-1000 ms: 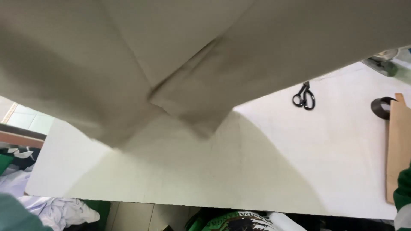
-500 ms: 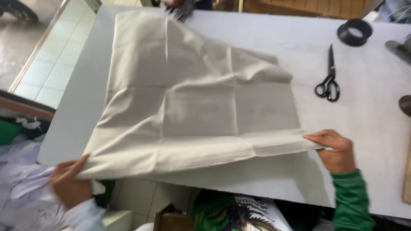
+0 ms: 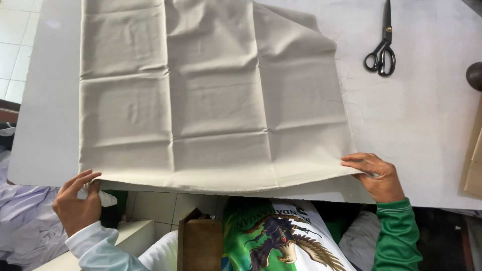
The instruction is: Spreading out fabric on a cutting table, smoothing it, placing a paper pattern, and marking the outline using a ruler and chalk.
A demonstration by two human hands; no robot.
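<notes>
A beige cloth [image 3: 211, 95] lies spread flat on a white table [image 3: 416, 125], stretching away from the person. The left hand [image 3: 78, 206] pinches its near-left corner; the right hand [image 3: 376, 175] grips the near-right corner, fingers closed.

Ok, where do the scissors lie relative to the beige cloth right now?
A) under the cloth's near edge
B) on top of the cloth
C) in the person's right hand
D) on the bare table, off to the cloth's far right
D: the black-handled scissors lie on the white table, apart from the beige cloth, while the right hand rests at the cloth's near right corner.
</notes>
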